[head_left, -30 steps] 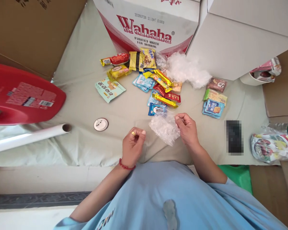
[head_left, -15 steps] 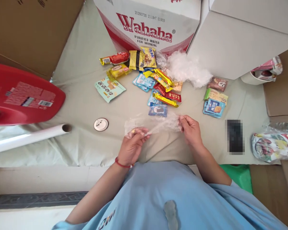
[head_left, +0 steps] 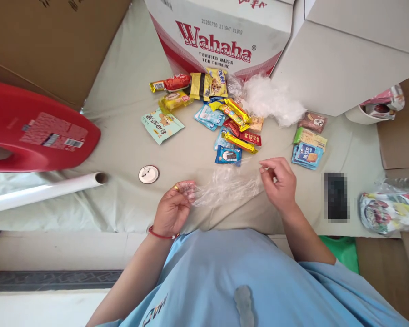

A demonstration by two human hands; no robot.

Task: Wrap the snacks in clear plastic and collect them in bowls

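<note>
The bare left hand (head_left: 173, 206), wearing a gold-coloured ring (head_left: 176, 187), is holding its fingers bent inward, and a thin red bracelet (head_left: 162, 233) is circling its wrist. The bare right hand (head_left: 280, 184) is holding its thumb and forefinger tips close together. The bare left forearm (head_left: 131, 274) and bare right forearm (head_left: 307, 233) are slanting inward.

the carton (head_left: 221, 34) reads "wahaha purified water".
</note>
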